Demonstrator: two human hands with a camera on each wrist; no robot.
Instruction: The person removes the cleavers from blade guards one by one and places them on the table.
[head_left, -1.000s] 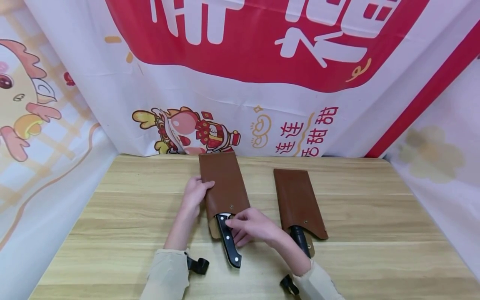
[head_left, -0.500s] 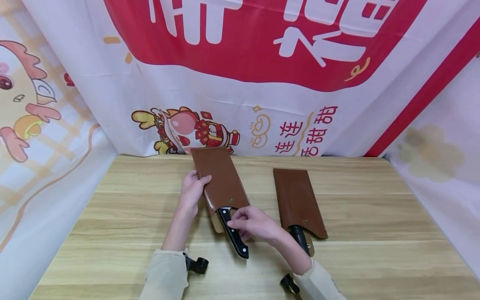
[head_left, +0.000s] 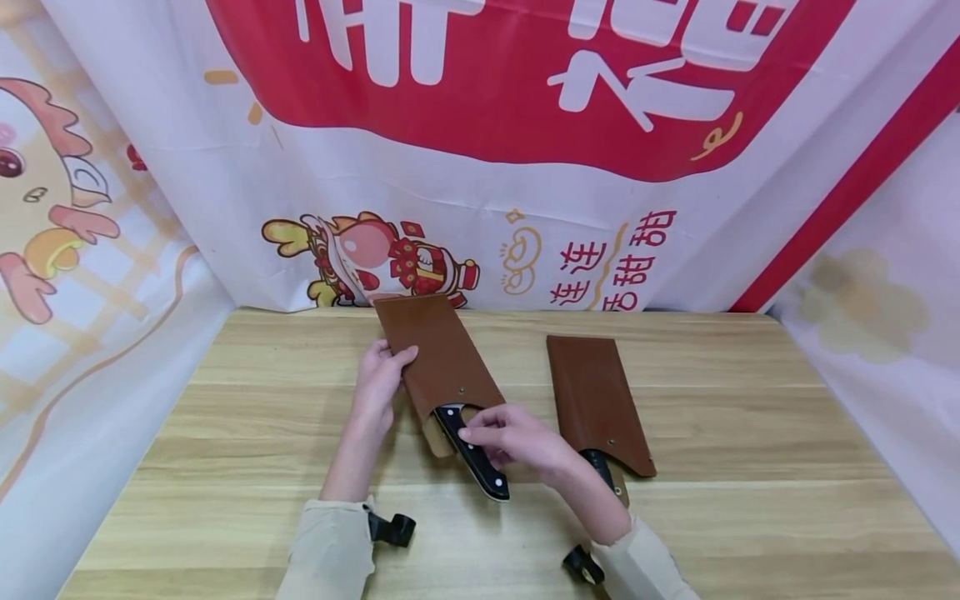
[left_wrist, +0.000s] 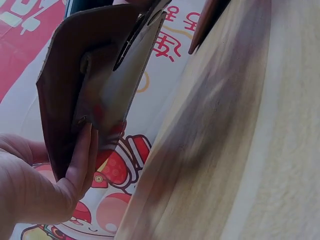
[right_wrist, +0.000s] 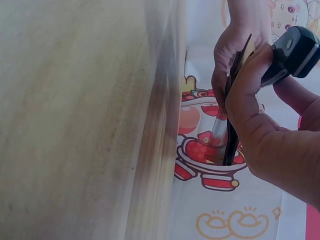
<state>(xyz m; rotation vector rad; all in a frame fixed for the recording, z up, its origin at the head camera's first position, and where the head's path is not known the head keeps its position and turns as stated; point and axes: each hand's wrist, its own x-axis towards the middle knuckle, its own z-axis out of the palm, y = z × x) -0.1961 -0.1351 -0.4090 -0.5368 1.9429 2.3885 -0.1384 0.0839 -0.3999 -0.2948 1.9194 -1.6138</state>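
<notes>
White, softly creased cloth (head_left: 187,208) printed with cartoon figures hangs at the far left and runs on behind the worktop (head_left: 247,433), whose surface has a pale, streaky wood grain. A crinkled beige sleeve (head_left: 333,542) comes next, with a black clip (head_left: 392,530) at the wrist. Beyond that cuff, the left hand (head_left: 377,379) grips the left edge of a brown, leather-like sheath (head_left: 438,346), thumb on the smooth upper face and fingers beneath. The sheath is a flat, long rectangle with a small metal stud near its mouth, held above the worktop. Its long axis slants from far left to near right, the mouth towards the person.

From that mouth juts the knife (head_left: 471,450), its glossy black handle set with pale round rivets and hooked at the butt. The handle points to the near right; the blade is largely hidden in the sheath. The right hand (head_left: 517,437) pinches this handle from its right side. Farther right, a second brown sheath (head_left: 596,387) lies on the worktop, another black handle (head_left: 596,465) showing at its near end.
</notes>
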